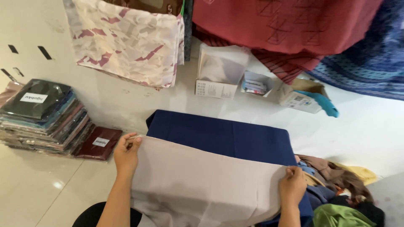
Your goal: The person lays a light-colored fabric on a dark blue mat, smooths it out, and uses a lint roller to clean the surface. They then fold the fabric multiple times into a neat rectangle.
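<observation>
Over navy cloth (219, 136), left hand (126, 153), right hand (292, 185) pinching beige cloth (202, 180) corners

Single head-worn view, looking steeply down from close above at the white floor (33, 189), taking in both forearms and the cloth (202, 180) between them.
</observation>
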